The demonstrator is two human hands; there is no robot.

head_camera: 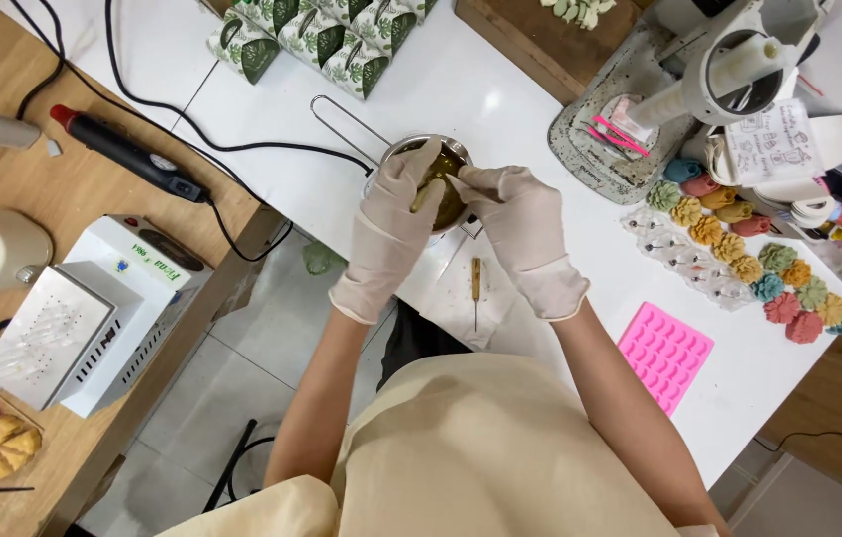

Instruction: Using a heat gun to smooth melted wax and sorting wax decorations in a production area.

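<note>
Seen from above: a small metal pot (446, 189) w/ a long wire handle is set on the white table (500, 99), near its front edge, and both gloved hands are held over it. Dark olive-green contents are seen inside the pot.

The left hand (391, 224) is curled over the pot's left rim, fingers bent and closed round something greenish at the rim; exactly what is gripped can't be told. The right hand (520, 229) is placed at the pot's right side, fingers pinched together toward the left hand's fingertips; whether anything is pinched there can't be told either. Both hands are covered by pale thin gloves.

Just in front of the pot, a thin tool w/ a wooden handle (475, 283) is laid on the table, untouched. To the right, a pink silicone mould (666, 355) is seen near the table edge, and beyond it a row of small coloured flower shapes (739, 249) in yellow, teal, green and red. A white machine (729, 70) is stood at the far right. Leaf-print boxes (311, 35) are lined up at the back.

On the wooden bench at left, a white boxy appliance (102, 318) and a black-and-red tool w/ cable (127, 149) are kept, well apart from the hands.
</note>
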